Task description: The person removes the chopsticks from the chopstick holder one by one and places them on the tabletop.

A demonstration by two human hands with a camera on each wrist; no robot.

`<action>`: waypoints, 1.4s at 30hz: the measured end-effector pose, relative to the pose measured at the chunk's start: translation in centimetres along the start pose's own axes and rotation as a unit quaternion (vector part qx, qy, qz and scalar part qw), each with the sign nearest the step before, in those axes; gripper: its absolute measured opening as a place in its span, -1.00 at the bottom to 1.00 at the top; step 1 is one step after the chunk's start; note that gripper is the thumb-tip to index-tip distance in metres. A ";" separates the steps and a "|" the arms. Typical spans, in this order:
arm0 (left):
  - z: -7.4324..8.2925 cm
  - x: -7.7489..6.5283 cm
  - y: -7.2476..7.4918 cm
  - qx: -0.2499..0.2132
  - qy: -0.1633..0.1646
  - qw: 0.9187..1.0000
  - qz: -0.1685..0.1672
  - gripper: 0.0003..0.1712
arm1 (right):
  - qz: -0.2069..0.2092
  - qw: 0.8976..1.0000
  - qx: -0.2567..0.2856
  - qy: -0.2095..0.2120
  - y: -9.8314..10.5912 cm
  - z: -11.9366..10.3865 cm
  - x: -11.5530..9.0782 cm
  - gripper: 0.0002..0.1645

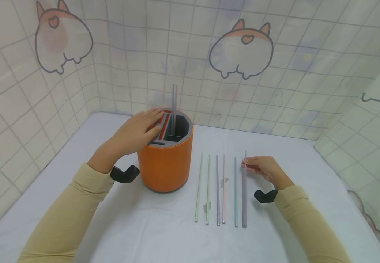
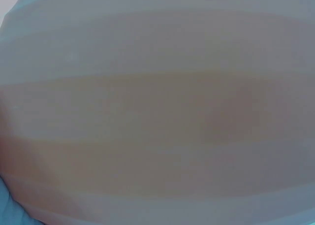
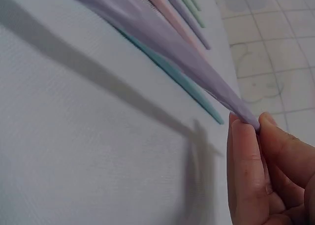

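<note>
My right hand (image 1: 262,166) pinches a long purple straw (image 3: 197,70) near its far end, between thumb and fingers. In the right wrist view the straw is raised over the white table, its shadow falling beside it. Left of it lies a teal straw (image 1: 236,193). My left hand (image 1: 140,128) rests with fingers extended over the top of an orange round holder (image 1: 166,168), covering part of its grey divided top. Two straws (image 1: 173,106), one bluish and one pinkish, stand upright in an open compartment. The left wrist view is filled by a blurred close surface.
Between holder and right hand, a pink straw (image 1: 224,193), another purple straw (image 1: 218,193) and two green straws (image 1: 208,190) lie roughly parallel on the white tabletop (image 1: 163,233). A tiled-pattern curtain (image 1: 183,47) with cartoon animals encloses the table's back and sides.
</note>
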State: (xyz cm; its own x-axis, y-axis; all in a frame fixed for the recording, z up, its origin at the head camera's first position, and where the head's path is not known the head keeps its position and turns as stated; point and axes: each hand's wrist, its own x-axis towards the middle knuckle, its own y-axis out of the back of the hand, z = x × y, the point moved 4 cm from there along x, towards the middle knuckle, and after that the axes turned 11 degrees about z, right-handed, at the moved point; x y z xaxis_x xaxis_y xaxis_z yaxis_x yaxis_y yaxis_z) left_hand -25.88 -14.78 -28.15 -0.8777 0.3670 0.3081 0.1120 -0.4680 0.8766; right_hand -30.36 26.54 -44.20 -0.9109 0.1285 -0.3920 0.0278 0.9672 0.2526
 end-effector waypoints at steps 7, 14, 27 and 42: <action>0.1 0.2 -0.1 0.001 -0.001 1.000 0.005 -0.35 | 0.068 0.996 -0.062 0.008 0.1 0.5 0.4 -0.44; 0.1 0.3 -0.1 0.004 0.001 1.000 0.008 -0.34 | 0.134 0.979 -0.118 0.097 0.0 -2.6 -0.4 -0.48; 0.1 0.2 -0.2 -0.003 -0.002 1.000 0.000 -0.34 | 0.066 0.966 0.024 0.249 -9.4 -13.3 -4.2 -0.48; -0.1 0.1 -0.1 -0.005 0.006 1.000 0.009 -0.34 | 0.024 0.941 0.029 0.337 -16.6 -19.9 -7.7 -0.55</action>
State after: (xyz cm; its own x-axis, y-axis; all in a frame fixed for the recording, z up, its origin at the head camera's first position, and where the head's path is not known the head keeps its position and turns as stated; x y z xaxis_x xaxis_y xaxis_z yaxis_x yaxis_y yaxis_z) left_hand -26.05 -14.75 -28.22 -0.8811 0.3496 0.3186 0.1226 -0.4818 0.8677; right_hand -32.00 5.11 -27.78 -0.9618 0.0240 0.2726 0.0808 0.9767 0.1991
